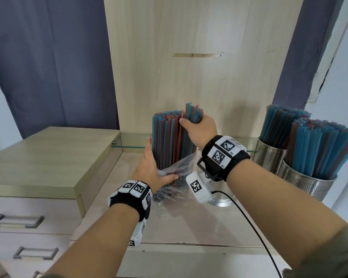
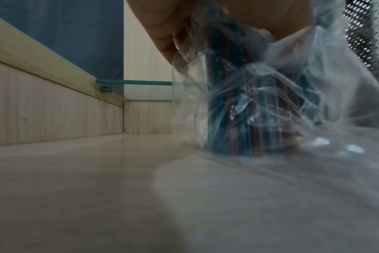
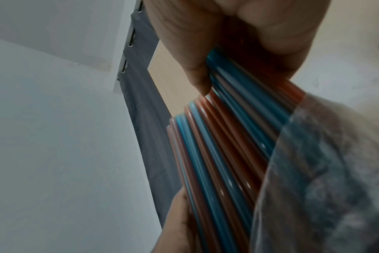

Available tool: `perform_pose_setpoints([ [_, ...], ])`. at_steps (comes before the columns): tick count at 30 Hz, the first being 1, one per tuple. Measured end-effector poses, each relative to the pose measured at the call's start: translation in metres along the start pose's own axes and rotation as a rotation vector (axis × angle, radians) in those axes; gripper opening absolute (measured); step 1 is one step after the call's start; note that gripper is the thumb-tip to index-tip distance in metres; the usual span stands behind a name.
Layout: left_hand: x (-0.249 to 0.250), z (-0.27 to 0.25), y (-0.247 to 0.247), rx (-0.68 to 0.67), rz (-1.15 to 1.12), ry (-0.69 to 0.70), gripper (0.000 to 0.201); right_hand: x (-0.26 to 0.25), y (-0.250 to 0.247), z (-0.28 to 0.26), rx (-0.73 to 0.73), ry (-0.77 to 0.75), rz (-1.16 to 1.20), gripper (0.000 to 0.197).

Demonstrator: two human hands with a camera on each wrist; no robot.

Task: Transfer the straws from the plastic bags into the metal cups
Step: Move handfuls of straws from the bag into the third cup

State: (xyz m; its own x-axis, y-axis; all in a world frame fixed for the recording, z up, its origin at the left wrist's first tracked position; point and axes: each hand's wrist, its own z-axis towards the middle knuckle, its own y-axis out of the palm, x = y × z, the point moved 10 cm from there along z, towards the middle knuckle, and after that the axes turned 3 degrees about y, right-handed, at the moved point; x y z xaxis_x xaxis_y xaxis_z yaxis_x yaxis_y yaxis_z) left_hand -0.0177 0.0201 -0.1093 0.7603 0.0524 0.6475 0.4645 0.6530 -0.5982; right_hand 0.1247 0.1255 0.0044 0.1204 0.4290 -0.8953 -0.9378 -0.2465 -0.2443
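A bundle of blue and red-brown straws [image 1: 167, 141] stands upright on the desk inside a clear plastic bag [image 1: 177, 167] that is pushed down around its lower part. My left hand [image 1: 155, 165] holds the bag and bundle low on the left, thumb across the front. My right hand [image 1: 193, 123] grips a clump of straws near the top right and tilts it away from the rest. In the right wrist view the thumb [image 3: 190, 59] presses on the straws [image 3: 216, 154]. The left wrist view shows the bag [image 2: 292, 102] crumpled around the straw ends [image 2: 238, 119].
Two perforated metal cups [image 1: 269, 157] [image 1: 309, 185] packed with straws stand at the right. A third metal cup [image 1: 221, 197] is mostly hidden behind my right wrist camera. A raised wooden top [image 1: 48, 161] with drawers is on the left; a glass shelf [image 1: 133, 140] runs behind.
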Motion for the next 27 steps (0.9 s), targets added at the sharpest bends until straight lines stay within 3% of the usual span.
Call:
perform_pose_setpoints([
  [14,0.001,-0.003,-0.002,-0.005,-0.005,-0.007,0.138,-0.048,-0.035,0.013,0.095,-0.117,0.252,0.005],
  [20,0.002,-0.003,-0.002,-0.010,0.007,-0.020,0.135,-0.068,-0.051,0.022,0.076,-0.139,0.400,0.012],
  [27,-0.007,-0.002,-0.003,0.017,-0.043,-0.055,0.117,-0.085,-0.100,-0.009,0.161,-0.233,0.632,0.008],
])
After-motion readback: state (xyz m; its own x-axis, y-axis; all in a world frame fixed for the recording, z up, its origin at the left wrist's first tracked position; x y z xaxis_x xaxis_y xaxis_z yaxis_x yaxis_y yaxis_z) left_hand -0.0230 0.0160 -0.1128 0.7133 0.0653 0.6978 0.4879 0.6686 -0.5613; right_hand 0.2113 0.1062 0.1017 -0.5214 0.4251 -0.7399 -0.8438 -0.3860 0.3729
